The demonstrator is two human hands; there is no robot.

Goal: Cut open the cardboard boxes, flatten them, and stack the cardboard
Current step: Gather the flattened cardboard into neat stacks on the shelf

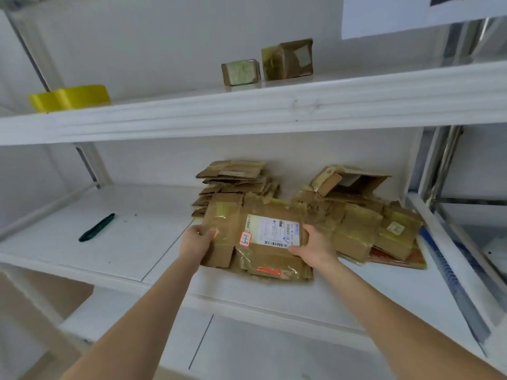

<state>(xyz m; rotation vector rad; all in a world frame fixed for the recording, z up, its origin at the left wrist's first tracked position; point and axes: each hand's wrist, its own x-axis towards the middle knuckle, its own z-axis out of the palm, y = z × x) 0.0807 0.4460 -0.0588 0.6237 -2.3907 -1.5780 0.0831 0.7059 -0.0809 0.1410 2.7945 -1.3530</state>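
Cardboard sheet (260, 259) between curled left hand (196, 239) and right hand (315, 246)

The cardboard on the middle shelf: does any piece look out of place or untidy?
Yes. A half-open box lies on the right pile, its flaps raised, not flattened. That pile sprawls askew; the back stack is neater. The left hand and right hand hold a flattened labelled box.

Storeroom or parcel-handling space. White metal shelving (433, 165), bare white wall (164, 37) behind. Stacks of flattened cardboard (236, 179) on middle shelf (137, 242), one sheet bearing a barcoded shipping label (271, 231). Taped-up boxes (241, 72) and yellow tape rolls (70, 98) on upper shelf (247, 116).
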